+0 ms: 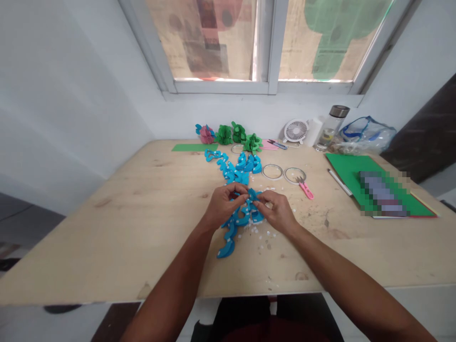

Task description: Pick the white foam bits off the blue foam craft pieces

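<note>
Left hand and right hand pinching blue paper cutout between them, over more blue cutouts on tabletop; looks like fiddly fingertip step; next move probably calls for light, steady grip, paper seems bendy

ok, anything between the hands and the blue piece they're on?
Nothing visible. The left hand and right hand both have fingertips at the blue piece. Other blue pieces lie around and below them, none seen in between. The pink snips lie clear, off to the right.
</note>
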Action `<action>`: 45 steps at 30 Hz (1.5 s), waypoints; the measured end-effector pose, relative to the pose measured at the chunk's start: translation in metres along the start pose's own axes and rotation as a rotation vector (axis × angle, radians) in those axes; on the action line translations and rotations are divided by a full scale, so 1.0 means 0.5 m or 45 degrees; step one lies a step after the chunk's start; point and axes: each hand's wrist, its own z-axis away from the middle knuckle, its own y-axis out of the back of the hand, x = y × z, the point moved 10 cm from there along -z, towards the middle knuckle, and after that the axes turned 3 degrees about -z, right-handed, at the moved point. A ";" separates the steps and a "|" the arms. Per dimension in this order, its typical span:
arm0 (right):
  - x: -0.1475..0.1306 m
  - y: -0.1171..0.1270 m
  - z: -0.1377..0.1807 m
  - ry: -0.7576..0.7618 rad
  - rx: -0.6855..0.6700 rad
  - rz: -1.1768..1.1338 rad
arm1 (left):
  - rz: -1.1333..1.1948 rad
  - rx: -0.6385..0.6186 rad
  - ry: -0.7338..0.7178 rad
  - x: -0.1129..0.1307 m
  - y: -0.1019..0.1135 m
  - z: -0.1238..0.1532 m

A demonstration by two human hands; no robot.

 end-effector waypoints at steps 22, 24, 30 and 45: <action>-0.007 -0.002 0.001 0.025 -0.007 0.004 | 0.151 0.065 0.149 -0.024 0.000 0.007; -0.008 -0.001 0.001 0.028 -0.004 0.002 | 0.187 0.063 0.175 -0.025 -0.001 0.007; -0.004 -0.002 0.001 -0.006 -0.002 -0.020 | 0.318 0.052 0.247 -0.034 -0.004 0.004; 0.016 -0.013 0.003 -0.102 -0.005 -0.068 | 0.292 0.038 0.206 -0.028 -0.011 0.005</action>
